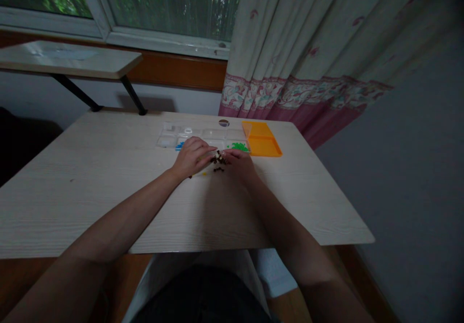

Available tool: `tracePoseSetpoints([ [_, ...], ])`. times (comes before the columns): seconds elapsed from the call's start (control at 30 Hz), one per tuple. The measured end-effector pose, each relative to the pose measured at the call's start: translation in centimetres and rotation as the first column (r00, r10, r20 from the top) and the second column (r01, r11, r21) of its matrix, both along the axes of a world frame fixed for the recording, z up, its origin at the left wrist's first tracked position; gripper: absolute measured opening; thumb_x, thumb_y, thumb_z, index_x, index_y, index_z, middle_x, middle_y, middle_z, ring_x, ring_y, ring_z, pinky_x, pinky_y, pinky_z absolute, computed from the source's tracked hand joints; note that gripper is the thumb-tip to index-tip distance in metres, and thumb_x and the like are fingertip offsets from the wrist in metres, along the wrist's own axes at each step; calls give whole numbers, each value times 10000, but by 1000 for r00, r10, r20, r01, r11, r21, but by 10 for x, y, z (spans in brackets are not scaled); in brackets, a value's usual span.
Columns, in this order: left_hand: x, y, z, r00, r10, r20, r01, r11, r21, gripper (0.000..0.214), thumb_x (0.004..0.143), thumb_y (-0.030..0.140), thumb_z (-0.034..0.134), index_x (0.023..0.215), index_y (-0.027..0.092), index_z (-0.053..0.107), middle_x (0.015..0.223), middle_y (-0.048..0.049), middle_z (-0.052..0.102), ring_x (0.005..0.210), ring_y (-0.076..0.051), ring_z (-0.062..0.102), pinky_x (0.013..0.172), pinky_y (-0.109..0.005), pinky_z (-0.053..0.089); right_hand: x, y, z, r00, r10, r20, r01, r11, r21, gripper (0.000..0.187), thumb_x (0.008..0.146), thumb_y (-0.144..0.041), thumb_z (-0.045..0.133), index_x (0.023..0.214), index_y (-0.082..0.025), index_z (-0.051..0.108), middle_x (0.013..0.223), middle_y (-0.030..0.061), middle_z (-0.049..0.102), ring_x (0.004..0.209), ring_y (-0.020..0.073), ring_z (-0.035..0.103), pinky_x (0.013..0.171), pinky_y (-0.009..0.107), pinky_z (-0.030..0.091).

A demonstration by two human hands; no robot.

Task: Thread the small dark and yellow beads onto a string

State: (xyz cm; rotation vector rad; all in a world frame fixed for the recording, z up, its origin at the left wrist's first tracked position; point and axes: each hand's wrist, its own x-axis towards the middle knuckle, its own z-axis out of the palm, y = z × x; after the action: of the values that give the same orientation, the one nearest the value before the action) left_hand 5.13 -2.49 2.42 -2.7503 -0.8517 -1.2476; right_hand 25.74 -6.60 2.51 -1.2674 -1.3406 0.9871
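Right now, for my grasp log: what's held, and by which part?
Unclear: left hand and right hand touch small dark pieces; grip too small to see.

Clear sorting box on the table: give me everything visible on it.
The box is clear plastic, flat on the table, split into cells. One front cell holds green bits, another blue bits. An orange lid lies open at its right end. The left hand overlaps its front edge; contact unclear.

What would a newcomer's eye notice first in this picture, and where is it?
The left hand and right hand meet over a cluster of small dark brown pieces on the pale wooden table. Just beyond them lie a bright orange plastic lid and a clear compartment box.
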Motion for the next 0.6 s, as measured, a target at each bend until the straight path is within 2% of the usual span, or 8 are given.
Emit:
tracePoseSetpoints([
  [0.27, 2, -1, -1, 999, -34, -29, 34, 999, -8, 309, 926, 383, 556, 1208, 285, 635, 958, -49, 659, 969, -202, 535, 900, -375, 419, 1, 2, -6, 999, 41, 3, -41, 999, -30, 277, 732, -457, 688, 838, -213, 764, 740, 7, 680, 632, 127, 538, 628, 260, 438],
  [0.6, 2, -1, 0, 998, -3, -56, 0, 999, -42, 276, 938, 406, 529, 1133, 277, 676, 949, -54, 667, 971, -203, 542, 908, -380, 415, 1, 1, -5, 996, 71, 51, -70, 997, -20, 320, 745, -486, 668, 854, -199, 758, 742, 17, 688, 631, 127, 545, 619, 252, 445],
])
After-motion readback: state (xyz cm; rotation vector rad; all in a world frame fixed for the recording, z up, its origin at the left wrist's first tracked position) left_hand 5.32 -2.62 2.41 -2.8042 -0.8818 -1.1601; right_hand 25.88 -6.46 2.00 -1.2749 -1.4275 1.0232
